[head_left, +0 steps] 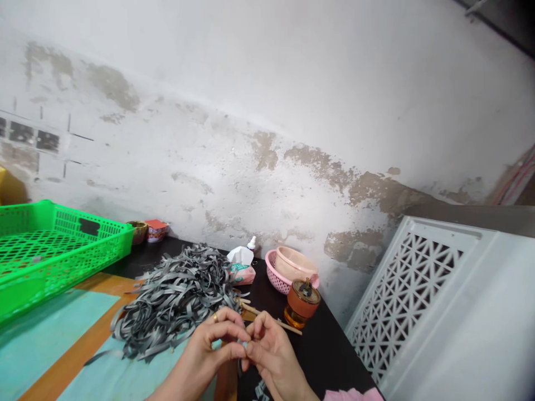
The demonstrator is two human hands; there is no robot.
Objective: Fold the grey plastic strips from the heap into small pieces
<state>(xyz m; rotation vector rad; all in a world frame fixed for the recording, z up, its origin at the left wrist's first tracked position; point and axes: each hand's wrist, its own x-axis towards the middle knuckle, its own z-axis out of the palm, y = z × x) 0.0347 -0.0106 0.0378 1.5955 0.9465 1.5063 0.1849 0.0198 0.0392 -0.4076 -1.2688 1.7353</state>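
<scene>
My left hand (221, 341) and my right hand (270, 352) meet at the front of the table, fingertips pinched together. Between them they hold a small piece of grey strip (245, 345), mostly covered by the fingers. A ring shows on a finger of my left hand. Just behind my left hand lies a big tangled heap of flat grey strips (179, 298). Several short grey pieces (261, 391) lie on the dark tabletop under my right hand.
A green plastic crate (90, 253) stands at the left. Behind the hands are a tissue box (243, 274), a white-capped bottle (251, 243), pink basins (295, 263), an amber jar (303, 303) and a thin stick (276, 320). A white lattice panel (405, 289) rises at the right.
</scene>
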